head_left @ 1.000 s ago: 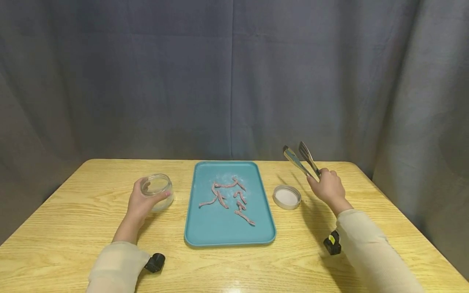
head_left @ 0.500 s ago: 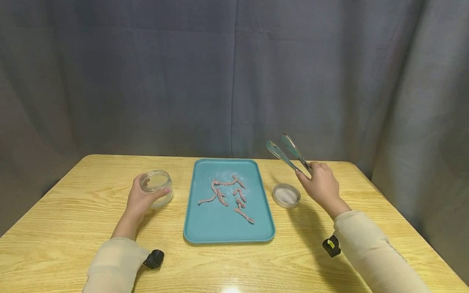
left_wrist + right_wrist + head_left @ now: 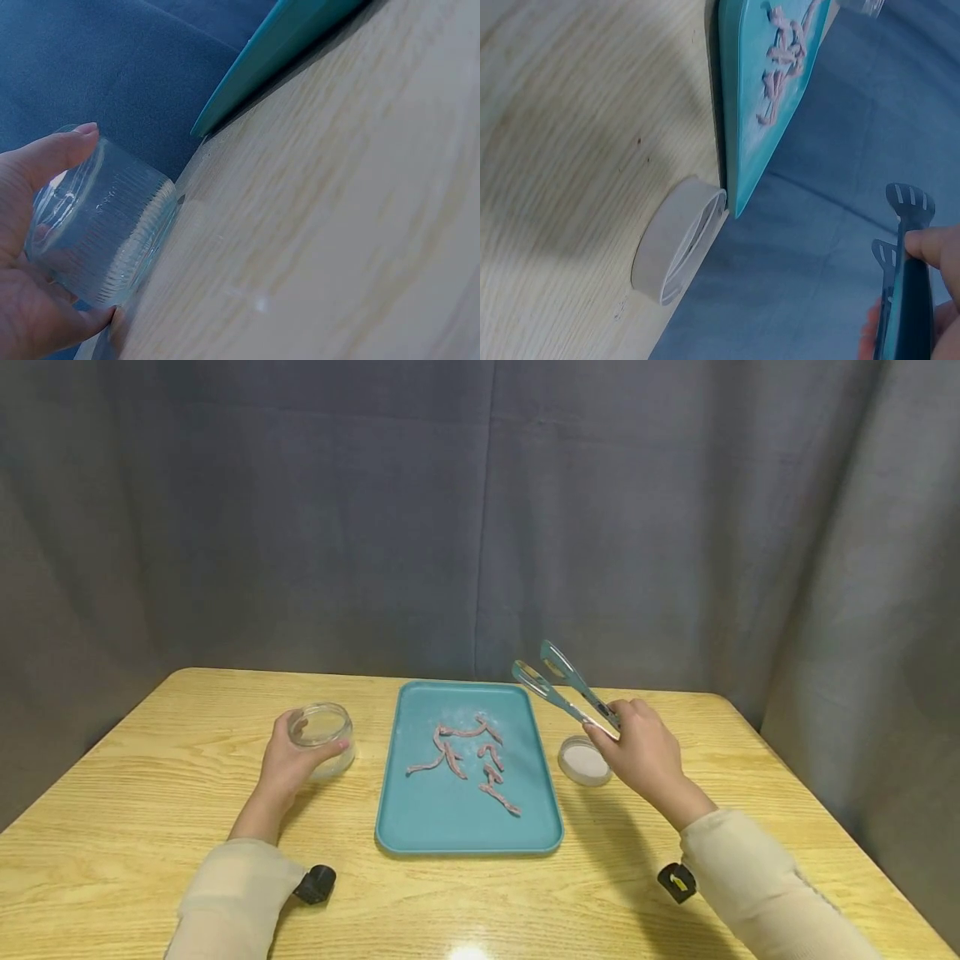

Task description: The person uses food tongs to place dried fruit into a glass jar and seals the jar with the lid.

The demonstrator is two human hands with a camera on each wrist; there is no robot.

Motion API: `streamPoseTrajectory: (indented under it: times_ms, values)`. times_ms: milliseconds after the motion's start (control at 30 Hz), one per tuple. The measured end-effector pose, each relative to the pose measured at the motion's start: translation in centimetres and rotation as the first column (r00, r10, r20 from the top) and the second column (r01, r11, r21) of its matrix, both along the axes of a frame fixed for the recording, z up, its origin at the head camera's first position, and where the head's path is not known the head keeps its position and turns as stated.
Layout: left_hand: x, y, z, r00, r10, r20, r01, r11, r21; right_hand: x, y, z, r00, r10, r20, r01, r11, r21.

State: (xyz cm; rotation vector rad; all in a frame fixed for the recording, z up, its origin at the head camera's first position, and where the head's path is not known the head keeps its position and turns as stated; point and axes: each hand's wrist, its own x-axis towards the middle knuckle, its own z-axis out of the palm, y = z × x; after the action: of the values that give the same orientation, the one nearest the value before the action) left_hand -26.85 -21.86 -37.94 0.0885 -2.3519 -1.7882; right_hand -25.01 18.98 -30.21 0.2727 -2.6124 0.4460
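Our left hand (image 3: 288, 762) curves wide round one jar (image 3: 112, 221) beyond one tray's (image 3: 453, 828) left edge; our right hand (image 3: 639, 750) curls round one pair of tongs (image 3: 587, 692) near the tray's far right corner.

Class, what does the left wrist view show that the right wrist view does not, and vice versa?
Only the left wrist view: the left grip, round the glass jar.
Only the right wrist view: the right grip with tongs, the lid on the table, and pinkish strips on the tray.
Both: the table, tray, curtain and jar, though the right view shows only a sliver of jar at its top edge.
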Motion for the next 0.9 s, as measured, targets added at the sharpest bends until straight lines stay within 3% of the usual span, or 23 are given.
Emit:
streamPoseTrajectory:
  times_ms: [267, 767, 900]
  values:
    - [-0.1, 0.0, 0.1, 1.000, -0.004, 0.003, 0.004, 1.000, 0.003, 1.1, -0.4, -0.4, 0.998, 0.052, -0.027, -0.051, 0.998, 0.042]
    - [0.1, -0.1, -0.1, 1.000, -0.013, 0.007, 0.013, 1.000, 0.004, 3.1, -0.9, -2.9, 0.987, 0.155, 0.047, -0.160, 0.978, 0.131]
    - [0.0, -0.2, -0.1, 1.000, -0.013, -0.006, 0.013, 1.000, 0.002, 3.4, -1.0, -3.5, 0.981, 0.164, 0.100, -0.177, 0.974, 0.143]
